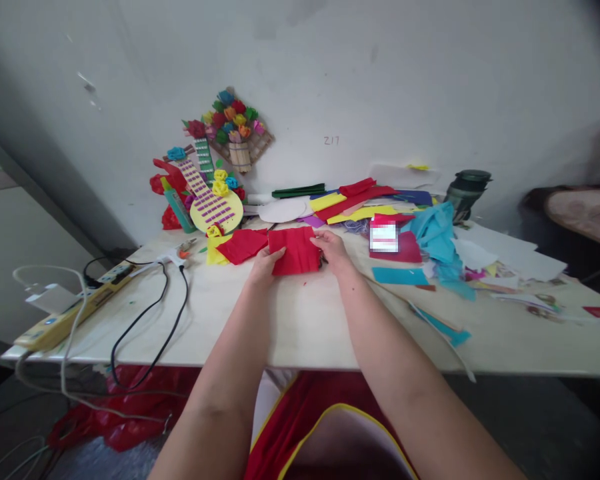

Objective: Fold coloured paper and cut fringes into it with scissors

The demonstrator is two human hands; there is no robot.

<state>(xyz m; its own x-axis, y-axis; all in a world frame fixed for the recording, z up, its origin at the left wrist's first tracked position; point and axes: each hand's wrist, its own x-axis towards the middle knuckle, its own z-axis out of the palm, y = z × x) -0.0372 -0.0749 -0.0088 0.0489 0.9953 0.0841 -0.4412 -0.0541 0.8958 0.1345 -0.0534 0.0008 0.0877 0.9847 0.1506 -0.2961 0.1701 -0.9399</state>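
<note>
A folded rectangle of red crepe paper [295,252] is held just above the middle of the table. My left hand [266,264] grips its left edge, thumb on top and the other fingers hidden underneath. At the upper right edge, my right hand [331,249] pinches the same paper between thumb and fingers. Left of it lies another piece of red crepe paper [241,245], partly over a yellow piece [218,252]. Something small and dark shows beneath the paper near my right fingers, too hidden to name.
Paper flowers [233,119] and a round yellow board [217,212] stand against the wall. A power strip [80,308] with cables lies at left. Coloured paper [365,200], blue crumpled paper [434,233], a dark green bottle [467,193] and scissors [543,308] are at right.
</note>
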